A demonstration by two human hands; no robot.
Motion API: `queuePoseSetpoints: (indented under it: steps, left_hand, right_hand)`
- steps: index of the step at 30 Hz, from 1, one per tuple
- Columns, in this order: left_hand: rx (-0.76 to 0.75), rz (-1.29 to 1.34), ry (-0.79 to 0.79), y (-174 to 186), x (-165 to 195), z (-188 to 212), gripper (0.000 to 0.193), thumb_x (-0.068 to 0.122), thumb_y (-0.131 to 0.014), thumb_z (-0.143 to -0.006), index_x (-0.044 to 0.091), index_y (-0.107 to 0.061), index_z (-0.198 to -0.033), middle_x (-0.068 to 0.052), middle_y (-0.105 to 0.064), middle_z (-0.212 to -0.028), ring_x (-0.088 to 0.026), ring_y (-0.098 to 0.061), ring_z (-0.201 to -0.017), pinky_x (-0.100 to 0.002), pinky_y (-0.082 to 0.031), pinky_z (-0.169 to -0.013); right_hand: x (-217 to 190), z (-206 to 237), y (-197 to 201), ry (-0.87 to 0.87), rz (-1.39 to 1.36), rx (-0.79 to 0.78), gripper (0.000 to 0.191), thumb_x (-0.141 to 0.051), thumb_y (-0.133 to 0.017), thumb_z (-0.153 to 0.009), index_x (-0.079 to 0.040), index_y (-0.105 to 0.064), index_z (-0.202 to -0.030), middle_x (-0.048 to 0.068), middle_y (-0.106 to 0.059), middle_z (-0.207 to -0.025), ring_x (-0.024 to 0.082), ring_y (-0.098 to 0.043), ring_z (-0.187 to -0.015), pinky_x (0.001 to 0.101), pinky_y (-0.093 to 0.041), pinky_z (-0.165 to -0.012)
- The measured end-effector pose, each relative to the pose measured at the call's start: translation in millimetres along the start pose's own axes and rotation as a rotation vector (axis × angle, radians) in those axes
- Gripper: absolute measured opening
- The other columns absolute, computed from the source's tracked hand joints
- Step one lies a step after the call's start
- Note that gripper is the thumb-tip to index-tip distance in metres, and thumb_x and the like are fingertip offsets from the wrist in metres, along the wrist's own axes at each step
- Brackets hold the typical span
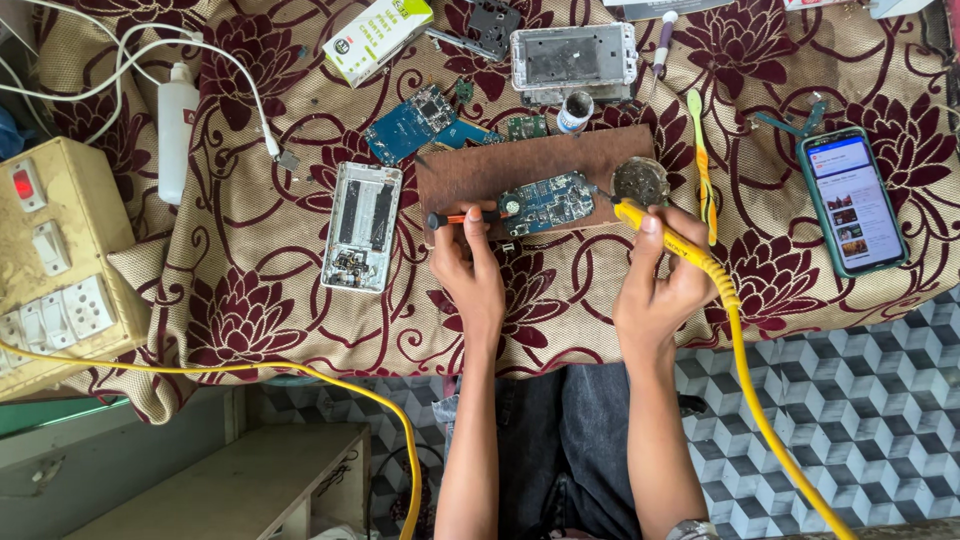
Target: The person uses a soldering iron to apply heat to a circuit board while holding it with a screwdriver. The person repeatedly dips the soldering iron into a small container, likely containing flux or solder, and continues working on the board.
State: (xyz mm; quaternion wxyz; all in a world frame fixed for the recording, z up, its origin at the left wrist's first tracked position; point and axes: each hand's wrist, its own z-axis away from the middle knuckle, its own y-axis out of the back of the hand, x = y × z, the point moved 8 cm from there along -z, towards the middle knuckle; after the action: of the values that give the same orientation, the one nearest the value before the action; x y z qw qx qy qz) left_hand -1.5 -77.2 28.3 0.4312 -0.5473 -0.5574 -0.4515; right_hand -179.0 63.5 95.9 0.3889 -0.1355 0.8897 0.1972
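A blue circuit board [548, 201] lies on a brown wooden block [480, 170] over the floral cloth. My left hand [470, 270] grips a small orange-and-black screwdriver [462, 217] whose tip rests against the board's left end. In my right hand [662, 280] is a yellow soldering iron [672, 243], its tip pointing left toward the board's right edge, beside a round tin of flux [640, 181]. The iron's yellow cable [760, 400] trails down to the lower right.
An opened white device shell [361, 226], a second blue circuit board [412, 123], a metal phone frame [572, 60], a green toothbrush [702, 160], a lit phone [852, 200], a white bottle [176, 125] and a switch box [55, 265] surround the block.
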Motion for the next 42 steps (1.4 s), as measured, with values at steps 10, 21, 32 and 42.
queuePoseSetpoints:
  steps: [10, 21, 32, 42]
  left_hand:
    - [0.001, -0.016, -0.01, 0.9, 0.8, -0.4, 0.023, 0.023, -0.053, -0.112, 0.003, -0.064, -0.106, -0.003, -0.074, -0.092, -0.003, -0.042, -0.059, -0.024, -0.033, -0.053]
    - [0.0, -0.006, -0.002, 0.7, 0.5, 0.4, 0.021, 0.02, -0.054, -0.111, 0.002, -0.064, -0.107, -0.003, -0.074, -0.092, -0.003, -0.043, -0.06, -0.024, -0.034, -0.053]
    - [-0.004, -0.021, -0.022, -0.3, 1.9, -0.5, 0.021, 0.02, -0.053, -0.111, 0.003, -0.063, -0.106, -0.003, -0.074, -0.094, -0.004, -0.048, -0.06, -0.024, -0.037, -0.053]
    - [-0.001, -0.056, -0.036, 1.0, 4.7, -0.6, 0.022, 0.021, -0.054, -0.111, 0.002, -0.064, -0.104, -0.004, -0.075, -0.091, -0.004, -0.043, -0.057, -0.024, -0.034, -0.052]
  right_hand:
    - [-1.9, -1.4, -2.9, 0.055, 0.085, -0.009, 0.011, -0.003, -0.061, -0.113, 0.007, -0.064, -0.114, 0.015, -0.069, -0.101, 0.019, -0.068, -0.085, 0.0286, -0.052, -0.071]
    - [-5.0, -0.6, -2.4, 0.088, 0.124, -0.01, 0.011, -0.003, -0.058, -0.116, 0.008, -0.061, -0.117, 0.015, -0.068, -0.097, 0.017, -0.065, -0.078, 0.0283, -0.051, -0.068]
    - [0.3, -3.9, -2.3, 0.015, 0.058, 0.005, 0.013, -0.003, -0.058, -0.115, 0.01, -0.061, -0.116, 0.018, -0.069, -0.103, 0.02, -0.069, -0.084, 0.0286, -0.055, -0.073]
    - [0.2, -17.4, -0.8, 0.018, 0.121, 0.003, 0.013, -0.003, -0.06, -0.113, 0.009, -0.064, -0.111, 0.016, -0.07, -0.095, 0.021, -0.068, -0.08, 0.0306, -0.051, -0.07]
